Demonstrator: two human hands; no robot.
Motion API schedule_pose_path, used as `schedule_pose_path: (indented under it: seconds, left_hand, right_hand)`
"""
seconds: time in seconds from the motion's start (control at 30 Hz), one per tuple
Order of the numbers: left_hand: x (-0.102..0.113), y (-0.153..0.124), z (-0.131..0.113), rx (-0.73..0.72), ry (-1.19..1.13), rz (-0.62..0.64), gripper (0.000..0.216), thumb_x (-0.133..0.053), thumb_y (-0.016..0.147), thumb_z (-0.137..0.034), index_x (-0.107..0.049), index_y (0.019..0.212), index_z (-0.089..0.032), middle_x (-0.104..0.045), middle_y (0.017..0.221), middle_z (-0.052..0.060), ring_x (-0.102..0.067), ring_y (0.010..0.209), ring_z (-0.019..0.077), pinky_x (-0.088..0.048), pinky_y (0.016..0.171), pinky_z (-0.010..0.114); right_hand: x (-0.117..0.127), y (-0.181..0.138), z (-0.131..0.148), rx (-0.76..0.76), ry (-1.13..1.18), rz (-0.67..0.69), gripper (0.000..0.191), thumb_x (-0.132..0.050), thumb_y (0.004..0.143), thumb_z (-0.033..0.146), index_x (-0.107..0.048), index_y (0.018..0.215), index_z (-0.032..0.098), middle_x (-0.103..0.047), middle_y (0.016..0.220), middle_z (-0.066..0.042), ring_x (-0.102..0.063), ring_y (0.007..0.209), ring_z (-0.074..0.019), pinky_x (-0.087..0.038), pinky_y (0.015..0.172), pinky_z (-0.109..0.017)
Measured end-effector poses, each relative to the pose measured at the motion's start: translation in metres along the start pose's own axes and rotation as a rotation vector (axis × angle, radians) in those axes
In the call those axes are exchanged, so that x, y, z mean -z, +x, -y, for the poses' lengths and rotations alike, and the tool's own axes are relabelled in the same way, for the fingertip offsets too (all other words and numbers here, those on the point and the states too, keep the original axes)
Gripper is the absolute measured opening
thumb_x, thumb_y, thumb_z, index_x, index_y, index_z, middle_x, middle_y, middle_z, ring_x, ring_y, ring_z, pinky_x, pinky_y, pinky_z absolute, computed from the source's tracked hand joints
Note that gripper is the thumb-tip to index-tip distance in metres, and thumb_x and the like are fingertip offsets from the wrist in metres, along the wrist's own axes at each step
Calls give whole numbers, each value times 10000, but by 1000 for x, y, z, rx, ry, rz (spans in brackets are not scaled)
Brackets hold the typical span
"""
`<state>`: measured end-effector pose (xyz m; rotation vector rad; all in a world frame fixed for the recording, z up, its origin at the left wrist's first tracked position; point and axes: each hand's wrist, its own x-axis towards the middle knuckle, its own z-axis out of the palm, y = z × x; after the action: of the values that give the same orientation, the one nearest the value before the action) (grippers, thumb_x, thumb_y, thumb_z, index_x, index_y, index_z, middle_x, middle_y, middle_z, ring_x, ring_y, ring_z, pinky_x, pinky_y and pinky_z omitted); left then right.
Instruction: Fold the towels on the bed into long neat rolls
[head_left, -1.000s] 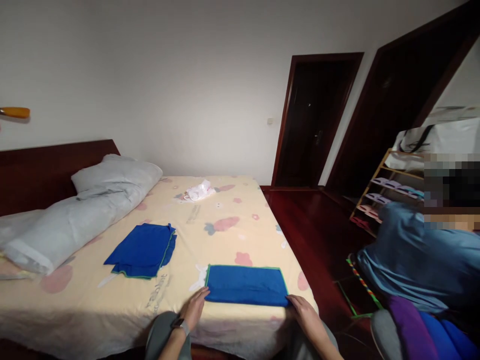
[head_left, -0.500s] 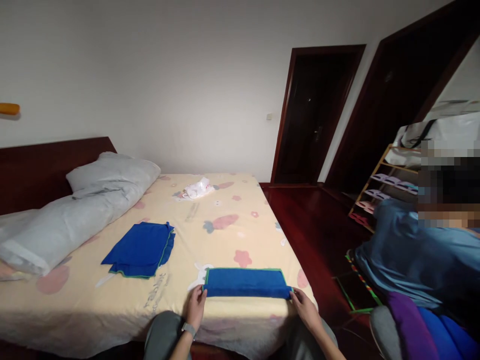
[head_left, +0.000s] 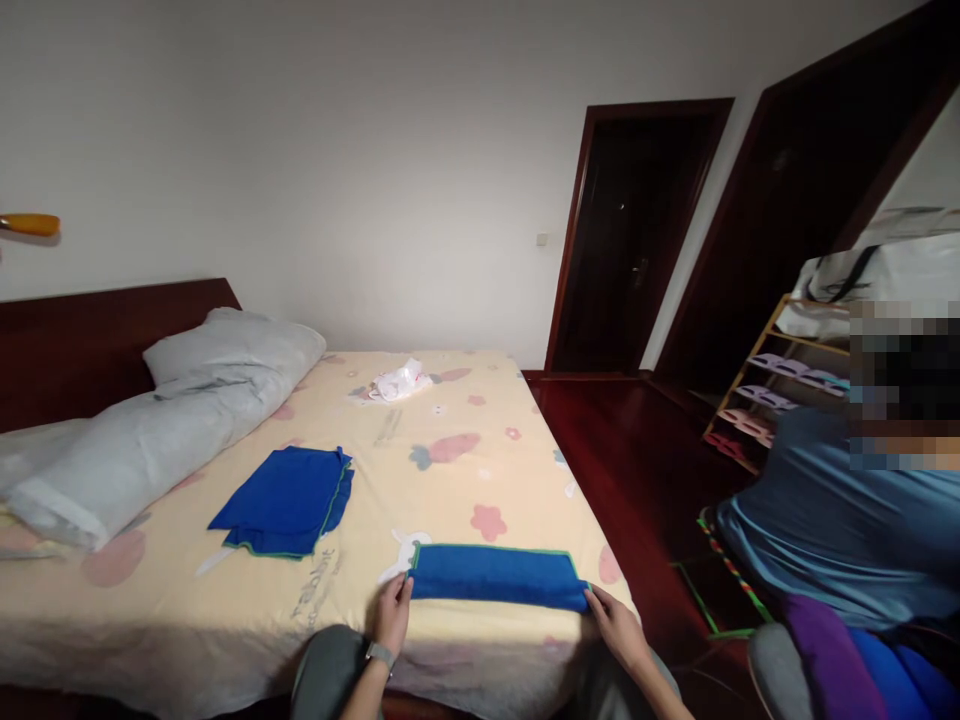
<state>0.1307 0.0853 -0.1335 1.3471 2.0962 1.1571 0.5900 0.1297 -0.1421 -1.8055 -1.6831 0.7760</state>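
A blue cloth [head_left: 495,577] with green edging lies folded into a long strip near the front edge of the bed. Its near left corner is pinched by my left hand [head_left: 391,608], which has a watch on the wrist. My right hand [head_left: 615,625] pinches the near right corner, thumb and fingers together. To the left lies a loose stack of blue cloths [head_left: 285,500], also green-edged, with their corners not lined up.
The bed [head_left: 442,500] has a patterned yellow sheet. A white plastic bag [head_left: 401,380] lies farther back, and a grey quilt [head_left: 172,430] spreads along the left. At right sits a person in a blue shirt [head_left: 832,530], before a shoe rack [head_left: 780,375].
The view has shifted slightly. Both hands still hold the cloth's near corners; its right end now sits a little lower and the strip is slightly slanted.
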Motion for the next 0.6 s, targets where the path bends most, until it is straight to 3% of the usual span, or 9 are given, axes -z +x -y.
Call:
schedule_pose_path:
  seconds: [0.13,0.27,0.4,0.5,0.6]
  left_hand:
    - [3,1,1,-40,-34,60,453,-448,833,-584,-736,841,-235,-812,968,75,-756,975,279,-599,862,309]
    - [-1,-4,1,-23,-5,16,382,-509,808,-555,-718,864,-240,-806,860,75,-759,874,290,-606,800,345]
    - [-2,-8,1,-22,23,-53,410,-487,841,-538,-718,985,-232,-794,992,103,-743,943,286,-599,866,386]
    - [-1,-16,-6,-178,121,-106,442,-404,931,-475,-730,1089,-223,-754,1158,125,-686,1131,287,-543,1020,433]
    - [-7,-30,-24,-449,267,12,463,-329,1008,-376,-698,1254,-240,-695,1315,92,-601,1286,258,-465,1137,439]
  right_hand:
    - [-2,1,-6,-37,-95,40,692,-302,906,624,-709,1235,172,-710,1267,-120,-608,1266,-314,-460,1058,-399]
    - [-1,-2,2,-133,-153,32,619,-367,914,624,-649,1291,222,-748,1183,-103,-661,1182,-300,-498,977,-384]
    - [1,-7,11,-104,-206,6,506,-358,954,579,-643,1201,240,-750,1157,-93,-677,1132,-286,-507,933,-381]
    - [-2,-13,15,34,-326,-137,505,-321,985,519,-644,1211,203,-715,1192,-139,-661,1115,-313,-495,957,-429]
    - [-16,-21,25,253,-426,-273,495,-326,995,438,-643,1276,182,-668,1250,-172,-635,1127,-339,-497,964,-476]
